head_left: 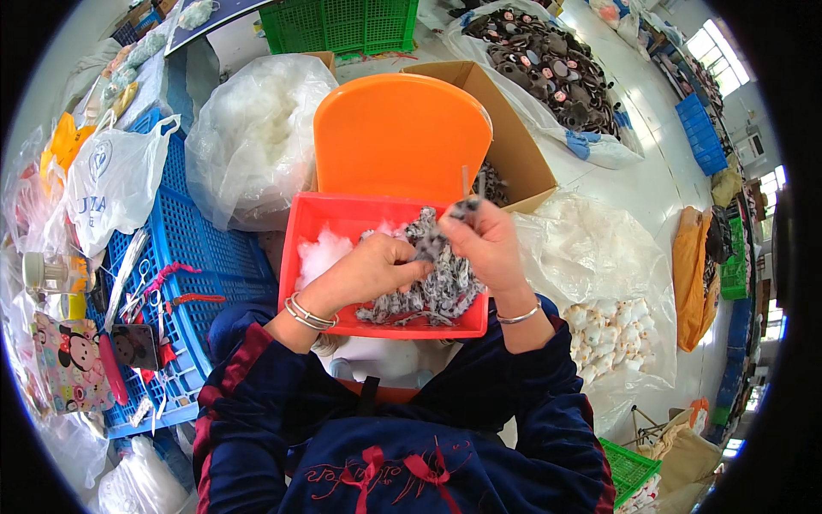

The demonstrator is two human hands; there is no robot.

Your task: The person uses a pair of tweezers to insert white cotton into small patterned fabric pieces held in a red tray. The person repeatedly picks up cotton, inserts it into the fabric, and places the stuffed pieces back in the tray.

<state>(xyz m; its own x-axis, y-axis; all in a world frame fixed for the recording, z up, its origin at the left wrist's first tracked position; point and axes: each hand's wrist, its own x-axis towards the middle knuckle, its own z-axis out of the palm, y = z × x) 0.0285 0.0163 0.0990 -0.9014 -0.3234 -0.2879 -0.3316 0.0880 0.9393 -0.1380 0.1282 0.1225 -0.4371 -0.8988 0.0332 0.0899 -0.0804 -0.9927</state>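
Note:
Over a red plastic tray [295, 230], my left hand [374, 270] pinches a small black-and-grey fuzzy fabric piece [426, 248] between thumb and fingers. My right hand [490, 248] is closed close beside it, gripping a thin stick-like tool [465, 178] that points upward and is blurred. Dark fuzzy fabric also shows at the right fingertips; whether it belongs to the same piece I cannot tell. Below my hands, a heap of similar grey fuzzy pieces [445, 295] fills the tray's right part. White fluffy stuffing [324, 255] lies at its left.
An orange chair [402, 137] stands behind the tray, beside a cardboard box [514, 158]. At left are a clear bag of stuffing [257, 128] and blue crates [218, 244] with scissors [145, 274]. Plastic sheeting with white pieces [612, 334] and a heap of dark pieces [548, 64] lie right.

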